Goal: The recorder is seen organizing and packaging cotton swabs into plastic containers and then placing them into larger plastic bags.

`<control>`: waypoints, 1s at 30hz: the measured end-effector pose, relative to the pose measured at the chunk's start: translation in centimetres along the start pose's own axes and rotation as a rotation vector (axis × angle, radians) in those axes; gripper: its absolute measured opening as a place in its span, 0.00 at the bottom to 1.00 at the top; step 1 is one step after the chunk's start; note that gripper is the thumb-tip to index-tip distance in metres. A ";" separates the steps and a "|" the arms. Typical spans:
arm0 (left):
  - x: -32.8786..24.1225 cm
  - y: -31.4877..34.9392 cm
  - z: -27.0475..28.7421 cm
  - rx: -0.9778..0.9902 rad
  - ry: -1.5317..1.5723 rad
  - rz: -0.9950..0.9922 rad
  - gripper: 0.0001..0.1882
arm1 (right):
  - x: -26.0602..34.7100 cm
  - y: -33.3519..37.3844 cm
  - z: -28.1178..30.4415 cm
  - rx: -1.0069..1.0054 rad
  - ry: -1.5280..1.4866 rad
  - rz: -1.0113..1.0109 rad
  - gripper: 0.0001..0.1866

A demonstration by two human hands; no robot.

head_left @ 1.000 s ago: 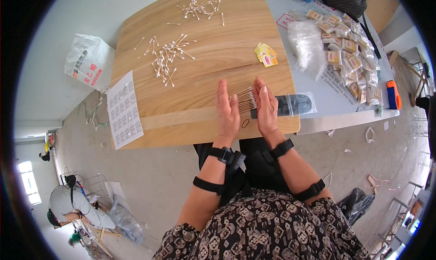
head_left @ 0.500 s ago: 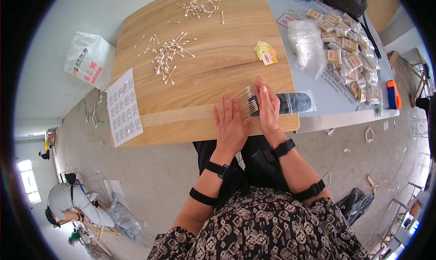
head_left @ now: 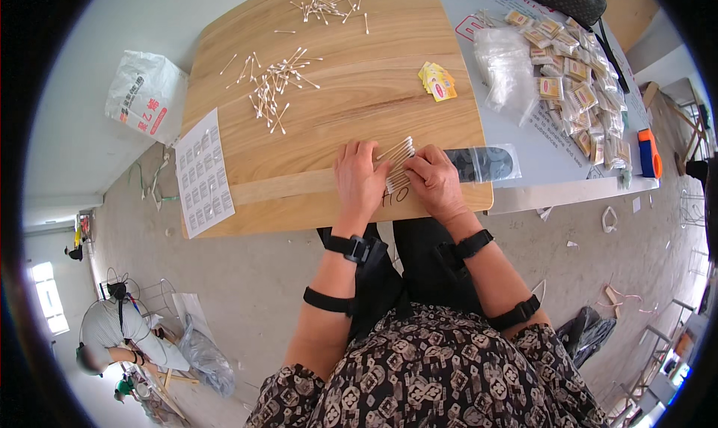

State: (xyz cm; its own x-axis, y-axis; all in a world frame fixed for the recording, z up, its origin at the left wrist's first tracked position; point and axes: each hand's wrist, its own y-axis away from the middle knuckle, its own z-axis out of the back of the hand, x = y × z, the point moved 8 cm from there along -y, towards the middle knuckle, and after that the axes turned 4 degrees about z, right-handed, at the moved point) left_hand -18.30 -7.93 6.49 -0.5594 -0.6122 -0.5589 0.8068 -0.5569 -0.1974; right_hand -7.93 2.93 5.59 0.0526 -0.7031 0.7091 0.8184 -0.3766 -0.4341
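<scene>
A row of cotton swabs (head_left: 400,153) lies slanted between my two hands near the table's front edge. My right hand (head_left: 436,179) has its fingers bent and pinched on the swabs' right side. My left hand (head_left: 359,179) rests at their left ends, fingers loosely curved, with the thumb apart from the index finger and touching the swabs. Beside my right hand lies a clear plastic bag (head_left: 507,164) over a dark flat piece (head_left: 465,164). Farther off are a loose pile of cotton swabs (head_left: 277,84) and another pile (head_left: 325,7).
Small yellow cards (head_left: 437,82) lie at the wooden table's (head_left: 374,76) right side, a label sheet (head_left: 203,173) at its left edge. The grey table holds clear bags (head_left: 505,72), packed swabs (head_left: 583,95), an orange-and-blue tape dispenser (head_left: 649,155) and a dark bag (head_left: 568,0). A person (head_left: 123,327) sits at lower left.
My hands were flat and upright at both ends of the swabs. Now my right fingers have bent in and pinch them, and my left hand has shifted slightly left.
</scene>
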 end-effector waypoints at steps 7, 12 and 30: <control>-1.4 -1.4 -0.3 0.104 -0.138 -0.009 0.22 | -0.2 0.3 0.1 -0.017 -0.031 0.002 0.06; -2.6 -2.0 -0.9 0.199 -0.266 -0.078 0.16 | -0.4 0.4 0.3 -0.056 -0.042 0.012 0.05; -1.9 -3.4 -2.2 0.394 -0.077 -0.257 0.13 | -0.5 0.5 0.5 -0.063 -0.106 -0.007 0.08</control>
State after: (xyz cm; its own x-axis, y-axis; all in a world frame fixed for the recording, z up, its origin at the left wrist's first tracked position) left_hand -19.54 -3.67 6.40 -0.7561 -0.4579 -0.4675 0.5149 -0.8572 0.0069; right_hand -7.26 3.34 5.28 0.1096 -0.6338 0.7657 0.7813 -0.4212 -0.4605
